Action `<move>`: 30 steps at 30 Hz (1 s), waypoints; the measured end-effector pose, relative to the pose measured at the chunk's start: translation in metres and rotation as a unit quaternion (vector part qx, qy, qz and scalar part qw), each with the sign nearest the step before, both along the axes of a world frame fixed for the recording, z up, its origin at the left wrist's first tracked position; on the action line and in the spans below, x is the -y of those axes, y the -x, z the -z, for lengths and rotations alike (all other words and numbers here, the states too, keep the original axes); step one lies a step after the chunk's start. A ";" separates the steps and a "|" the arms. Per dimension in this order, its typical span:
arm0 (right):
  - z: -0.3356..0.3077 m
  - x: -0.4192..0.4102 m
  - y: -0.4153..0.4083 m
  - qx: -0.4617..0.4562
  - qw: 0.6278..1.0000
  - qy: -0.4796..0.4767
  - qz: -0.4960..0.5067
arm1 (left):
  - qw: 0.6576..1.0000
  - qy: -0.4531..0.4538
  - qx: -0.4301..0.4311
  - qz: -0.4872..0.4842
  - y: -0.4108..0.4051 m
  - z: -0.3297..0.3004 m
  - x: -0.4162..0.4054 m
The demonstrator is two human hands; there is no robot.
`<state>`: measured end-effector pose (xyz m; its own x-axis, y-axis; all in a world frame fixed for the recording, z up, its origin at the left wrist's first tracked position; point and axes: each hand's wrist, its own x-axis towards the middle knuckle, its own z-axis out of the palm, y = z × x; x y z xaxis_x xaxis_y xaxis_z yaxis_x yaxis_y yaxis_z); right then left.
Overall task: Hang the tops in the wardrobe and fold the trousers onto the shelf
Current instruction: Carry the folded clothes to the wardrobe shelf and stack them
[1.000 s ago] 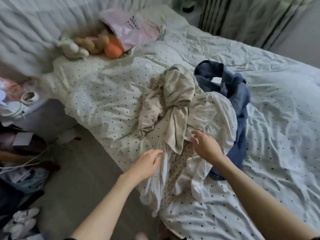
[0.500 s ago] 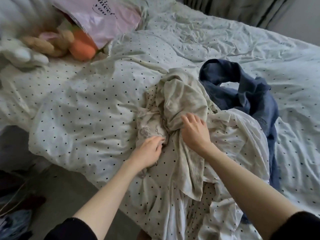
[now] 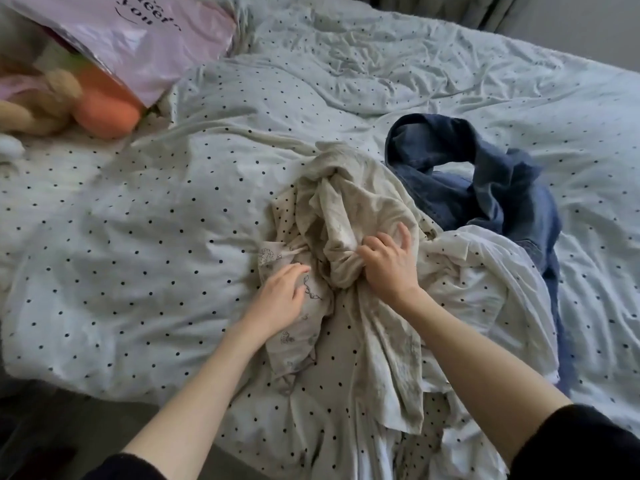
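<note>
Fingers of the right hand curl into a bunched fold of the beige top, with the thumb stretched out on the cloth beyond it, so this hand grips the garment near the middle of the heap. Beside it, the left hand lies on a pale printed garment, its fingers bent lightly over the fabric; whether they pinch it or only rest there, I cannot tell. Both garments sit crumpled on the dotted duvet near the edge of the bed, tangled with a white garment that spreads out to the right. Just behind that heap lie the blue jeans, twisted into a loop and touched by neither hand. Far off at the upper left, a pink plastic bag leans over an orange soft toy.
</note>
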<state>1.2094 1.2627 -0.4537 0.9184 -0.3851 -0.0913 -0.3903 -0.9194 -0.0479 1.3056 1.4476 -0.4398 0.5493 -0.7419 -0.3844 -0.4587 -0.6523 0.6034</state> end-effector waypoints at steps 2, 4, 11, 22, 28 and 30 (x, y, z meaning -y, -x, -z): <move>-0.014 -0.002 0.012 0.092 0.994 -0.060 0.023 | 1.000 0.002 -0.007 0.012 0.006 -0.002 0.004; -0.030 -0.003 0.028 0.172 0.975 -0.130 0.047 | 1.000 0.005 -0.009 0.025 0.013 -0.008 0.010; -0.095 -0.002 0.098 0.255 0.905 -0.308 0.144 | 0.982 0.076 0.116 0.127 0.063 -0.057 0.038; -0.167 0.050 0.321 0.287 0.865 -0.347 0.221 | 0.966 0.204 0.007 0.156 0.242 -0.157 0.127; -0.165 0.068 0.489 0.208 0.841 -0.359 0.348 | 0.960 0.115 -0.052 0.252 0.388 -0.154 0.176; -0.162 0.062 0.525 0.222 0.797 -0.448 0.337 | 0.957 0.077 -0.035 0.277 0.422 -0.149 0.185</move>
<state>0.6846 1.2010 -0.2915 0.5479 -0.7683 -0.3308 -0.5429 -0.0257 -0.8394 0.8838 1.2624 -0.2906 0.0317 -0.9627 -0.2687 -0.6641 -0.2212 0.7142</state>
